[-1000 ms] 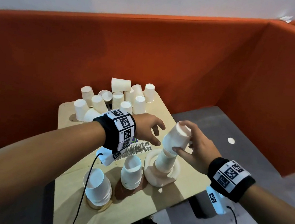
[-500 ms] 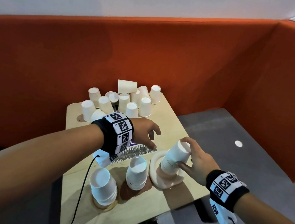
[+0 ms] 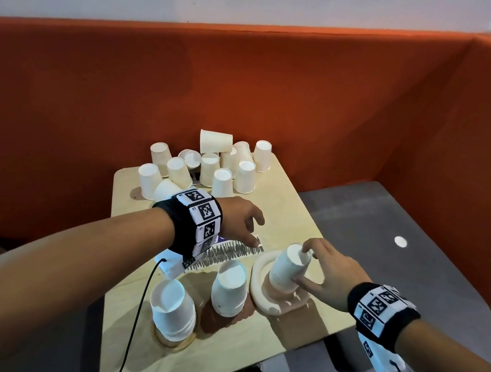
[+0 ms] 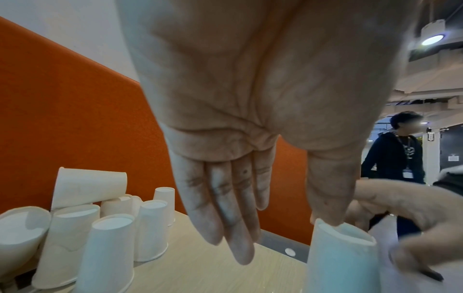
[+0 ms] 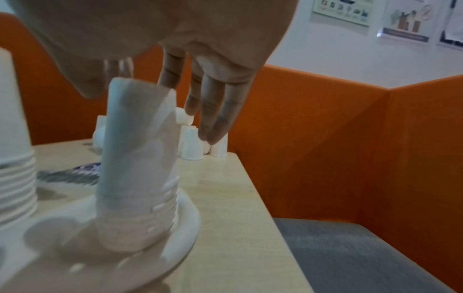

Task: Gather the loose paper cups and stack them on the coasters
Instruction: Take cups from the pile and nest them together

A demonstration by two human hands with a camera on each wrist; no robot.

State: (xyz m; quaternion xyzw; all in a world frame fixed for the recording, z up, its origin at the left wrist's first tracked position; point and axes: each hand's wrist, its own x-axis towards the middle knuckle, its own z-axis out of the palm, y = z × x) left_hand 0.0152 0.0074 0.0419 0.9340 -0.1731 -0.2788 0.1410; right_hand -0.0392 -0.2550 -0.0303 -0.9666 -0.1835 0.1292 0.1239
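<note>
Three stacks of upside-down white paper cups stand near the table's front edge. The left stack (image 3: 173,310) sits on a cork coaster (image 3: 184,343), the middle stack (image 3: 230,286) on a brown coaster (image 3: 209,320). The right stack (image 3: 284,271) (image 5: 137,158) is on a cream coaster (image 3: 260,283). My right hand (image 3: 305,267) (image 5: 148,113) is at this stack, index fingertip on its top, thumb beside it, other fingers straight. My left hand (image 3: 251,230) (image 4: 280,232) hovers empty with relaxed fingers. Several loose cups (image 3: 209,166) (image 4: 107,247) cluster at the table's back.
An orange partition (image 3: 310,101) walls the back and right. A grey bench seat (image 3: 386,234) lies right of the small wooden table (image 3: 289,219). A striped printed card (image 3: 230,249) lies under my left hand. A person (image 4: 398,158) stands in the background.
My right hand has brought a cup down onto the stack on the cream coaster, and its fingers have loosened. My left hand has barely moved.
</note>
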